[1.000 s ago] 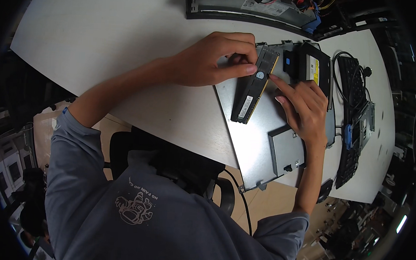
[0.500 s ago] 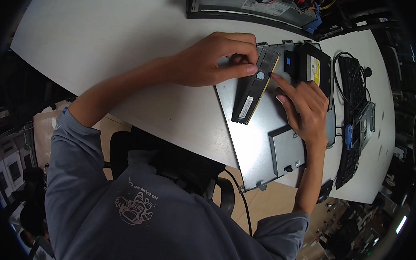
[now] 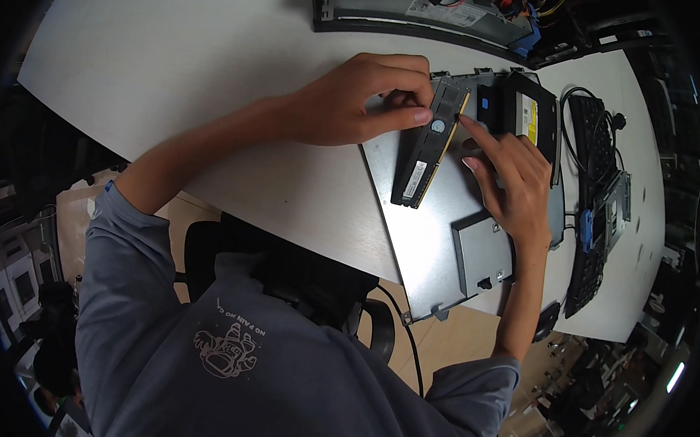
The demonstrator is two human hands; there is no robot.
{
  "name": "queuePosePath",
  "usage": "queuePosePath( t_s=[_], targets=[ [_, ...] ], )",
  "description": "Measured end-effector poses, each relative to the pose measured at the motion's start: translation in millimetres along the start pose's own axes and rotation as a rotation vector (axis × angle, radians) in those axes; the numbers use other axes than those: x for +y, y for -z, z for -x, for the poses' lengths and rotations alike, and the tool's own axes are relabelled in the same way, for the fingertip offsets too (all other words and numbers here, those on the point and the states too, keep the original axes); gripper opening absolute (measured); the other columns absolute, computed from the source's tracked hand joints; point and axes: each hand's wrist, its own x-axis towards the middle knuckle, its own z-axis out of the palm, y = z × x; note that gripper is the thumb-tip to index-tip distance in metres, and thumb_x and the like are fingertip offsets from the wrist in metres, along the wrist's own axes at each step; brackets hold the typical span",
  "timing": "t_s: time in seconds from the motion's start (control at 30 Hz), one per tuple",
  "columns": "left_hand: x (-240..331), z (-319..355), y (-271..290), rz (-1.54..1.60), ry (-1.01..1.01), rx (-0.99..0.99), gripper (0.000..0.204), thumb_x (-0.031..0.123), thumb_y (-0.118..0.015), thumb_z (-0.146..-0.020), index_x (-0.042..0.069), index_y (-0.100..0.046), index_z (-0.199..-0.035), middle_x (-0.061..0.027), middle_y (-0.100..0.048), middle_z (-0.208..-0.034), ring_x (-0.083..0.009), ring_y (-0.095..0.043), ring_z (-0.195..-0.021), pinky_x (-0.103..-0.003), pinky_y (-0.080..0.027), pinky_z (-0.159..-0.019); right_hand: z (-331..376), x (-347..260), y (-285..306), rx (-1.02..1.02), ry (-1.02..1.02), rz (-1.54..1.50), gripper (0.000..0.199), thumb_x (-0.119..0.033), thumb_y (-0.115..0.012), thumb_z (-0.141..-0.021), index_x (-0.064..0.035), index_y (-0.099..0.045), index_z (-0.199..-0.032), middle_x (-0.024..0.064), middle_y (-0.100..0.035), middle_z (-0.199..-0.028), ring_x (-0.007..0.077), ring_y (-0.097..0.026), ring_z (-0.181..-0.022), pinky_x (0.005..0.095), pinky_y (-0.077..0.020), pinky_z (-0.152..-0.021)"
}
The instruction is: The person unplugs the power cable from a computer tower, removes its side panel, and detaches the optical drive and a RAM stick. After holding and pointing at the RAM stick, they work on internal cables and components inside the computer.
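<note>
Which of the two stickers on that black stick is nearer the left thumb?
The round, pale blue sticker on the black stick, beside the thumb of the left hand; the other sticker is a white rectangle near the stick's lower end.

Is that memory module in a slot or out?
Out: the left hand pinches the memory module over the metal panel, its gold contact edge exposed.

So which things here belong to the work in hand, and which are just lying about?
In use:
memory stick, held by the left hand
right hand, at its gold edge

Apparently lying about:
metal panel underneath
keyboard
mouse
black drive
computer case
</note>
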Motion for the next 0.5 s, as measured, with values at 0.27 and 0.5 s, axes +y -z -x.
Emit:
queuePosePath(
  t_s=[0.27,0.5],
  targets=[
    [-0.9,0.0,-0.2,0.007,0.002,-0.002,0.012,0.010,-0.062,-0.096,0.001,-0.059,-0.089,-0.0061,-0.053,-0.088,-0.0155,-0.051,-0.078,-0.031,-0.040,-0.070,-2.3,-0.2,0.0,0.000,-0.017,-0.021,0.047,-0.017,-0.076,-0.081,-0.0126,-0.068,-0.127,0.0022,-0.054,-0.067,0.0167,-0.054,-0.061,0.0316,-0.0439,-0.058],
    [0.7,0.1,0.0,0.011,0.000,-0.009,0.012,0.010,-0.062,-0.096,0.001,-0.059,-0.089,-0.0069,-0.053,-0.088,-0.0166,-0.052,-0.078,-0.031,-0.040,-0.071,-2.4,-0.3,0.3,0.006,-0.026,-0.019,0.050,-0.018,-0.077,-0.080,-0.0132,-0.067,-0.128,0.0025,-0.056,-0.068,0.0169,-0.054,-0.062,0.0319,-0.0446,-0.059]
  ],
)
